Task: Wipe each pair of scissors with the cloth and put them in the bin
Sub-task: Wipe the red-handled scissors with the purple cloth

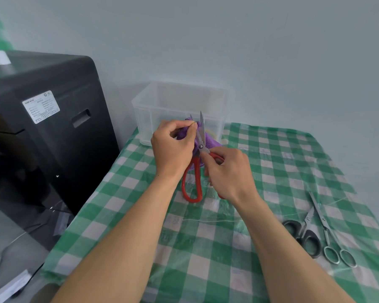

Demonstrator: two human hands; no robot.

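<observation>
— Two hands share one pair: the left hand [173, 147] pinches the purple cloth [208, 139] round a blade of the red-handled scissors [201, 146], and the right hand [228, 171] grips a red handle just below the pivot
— Which way do they lie?
— Held above the surface [206, 248], blades parted, tips towards its far edge, handles towards the person
— And the bin?
— The clear plastic bin [147, 119] stands at the far left corner, straight past the tips. The left hand is nearer it, though I'd judge the right, having the handle, would carry them over
— The others?
— Black-handled scissors [304, 235] and all-metal scissors [325, 228] lie side by side near the right edge
</observation>
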